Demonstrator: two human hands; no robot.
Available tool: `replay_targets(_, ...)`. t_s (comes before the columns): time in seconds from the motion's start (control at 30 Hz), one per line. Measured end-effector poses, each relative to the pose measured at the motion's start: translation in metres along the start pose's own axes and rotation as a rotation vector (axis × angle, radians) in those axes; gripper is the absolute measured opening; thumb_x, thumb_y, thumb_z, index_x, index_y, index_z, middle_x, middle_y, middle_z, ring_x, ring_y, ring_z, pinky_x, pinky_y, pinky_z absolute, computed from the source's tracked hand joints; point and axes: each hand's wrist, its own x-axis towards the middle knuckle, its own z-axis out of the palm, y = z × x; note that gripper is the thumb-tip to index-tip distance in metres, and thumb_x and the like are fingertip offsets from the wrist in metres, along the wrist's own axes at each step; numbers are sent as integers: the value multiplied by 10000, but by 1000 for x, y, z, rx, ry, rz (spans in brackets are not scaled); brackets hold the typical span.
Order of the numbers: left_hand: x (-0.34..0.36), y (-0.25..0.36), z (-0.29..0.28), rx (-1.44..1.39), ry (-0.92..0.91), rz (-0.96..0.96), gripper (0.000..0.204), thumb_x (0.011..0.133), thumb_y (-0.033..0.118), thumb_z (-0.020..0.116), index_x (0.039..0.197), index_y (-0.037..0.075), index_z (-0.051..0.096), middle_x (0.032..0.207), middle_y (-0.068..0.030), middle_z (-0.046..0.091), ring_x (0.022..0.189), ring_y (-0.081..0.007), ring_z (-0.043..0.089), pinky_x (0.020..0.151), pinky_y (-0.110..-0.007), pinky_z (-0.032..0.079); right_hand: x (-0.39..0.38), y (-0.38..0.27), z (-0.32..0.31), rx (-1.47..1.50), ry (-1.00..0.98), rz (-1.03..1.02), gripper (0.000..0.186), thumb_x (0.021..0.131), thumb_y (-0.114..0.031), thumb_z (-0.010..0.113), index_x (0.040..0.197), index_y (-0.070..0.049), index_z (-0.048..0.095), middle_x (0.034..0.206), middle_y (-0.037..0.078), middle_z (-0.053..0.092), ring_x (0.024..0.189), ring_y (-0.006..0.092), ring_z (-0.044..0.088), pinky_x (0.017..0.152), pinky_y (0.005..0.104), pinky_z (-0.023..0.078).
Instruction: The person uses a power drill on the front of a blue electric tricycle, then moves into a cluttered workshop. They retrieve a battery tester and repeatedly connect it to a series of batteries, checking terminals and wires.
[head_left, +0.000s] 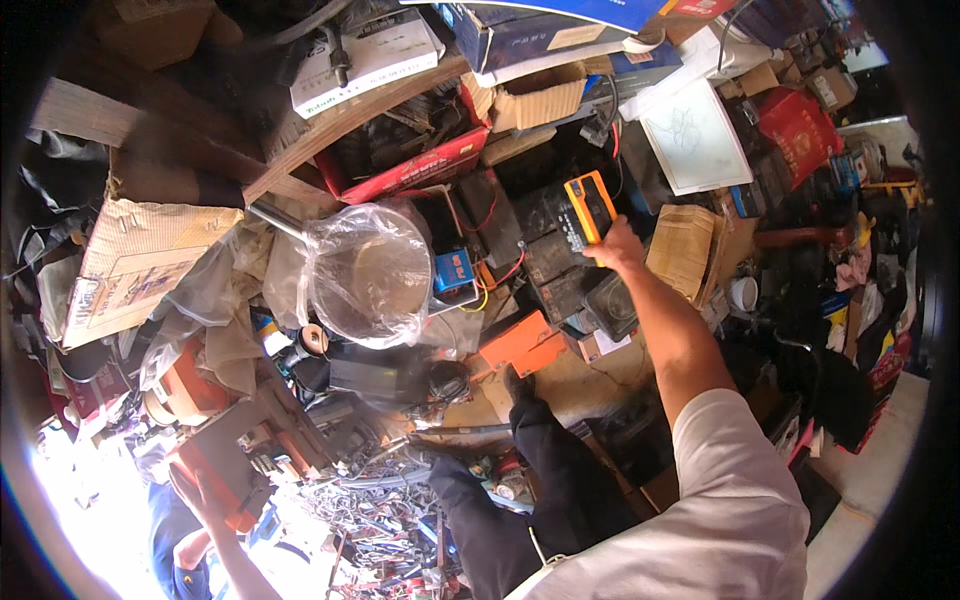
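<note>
Paling near glare, left hand touches or nears reddish case, contact and finger closure impossible to tell | clear plastic blurs whatever it covers | over dark blocks, yellow-edged device gripped in right hand, fingers hiding its near end

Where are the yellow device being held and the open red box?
Yellow device (598,207): head view, on its dark face.
Open red box (420,172): head view, on its side wall.

Right hand grips an orange-and-black handheld device | left hand is at a brown-and-orange box, contact I can't make out | clear plastic covers a round container beside a small blue box
</note>
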Motion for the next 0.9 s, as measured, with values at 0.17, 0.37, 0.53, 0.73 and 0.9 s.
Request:
replay_targets(0.17, 0, 11, -3, 4, -16, -11, 775, 916, 465, 556, 1465, -9, 283, 1499, -250, 259, 1378, -405, 273, 1117, -488, 239, -33, -48, 30, 305, -43, 294, 985, 613, -434, 866, 1315, -2, 326, 1275, 205, 476, 1110, 358, 573, 882, 453, 528)
replay_targets(0.37, -4, 29, -2, 3, 12, -28, 771, 914, 463, 559, 1462, -8, 288, 1497, -250, 258, 1372, -409, 280, 1112, -492, 245, -28, -46, 48, 378, 100, 226, 1032, 572, -417, 889, 1301, 33, 315, 1193, 212, 527, 1034, 351, 601, 853, 446, 539)
replay_targets(0.53, -10, 36, 1, 38, 48, -50, 761, 894, 453, 584, 1461, 22, 315, 1505, -252, 249, 1383, -410, 274, 1116, -481, 255, -43, -39, 37, 660, 28, 134, 566, 575, -266, 865, 942, 70, 597, 864, 147, 670, 782, 267, 676, 647, 354, 544)
replay_targets(0.73, -11, 66, -1, 196, 74, -164, 759, 862, 504, 618, 1460, 110, 370, 1514, -175, 314, 1399, -368, 287, 1127, -484, 248, -138, -6, 56, 830, -338, 319, 445, 602, -180, 828, 943, 18, 622, 858, 109, 646, 727, 225, 628, 632, 386, 517)
replay_targets(0.9, -16, 77, -4, 117, 76, -156, 790, 841, 571, 598, 1456, 125, 380, 1528, -116, 302, 1378, -359, 304, 1104, -501, 271, -258, 15, 111, 859, -357, 223, 502, 565, -138, 847, 964, 39, 597, 903, 121, 652, 746, 218, 640, 637, 371, 542)
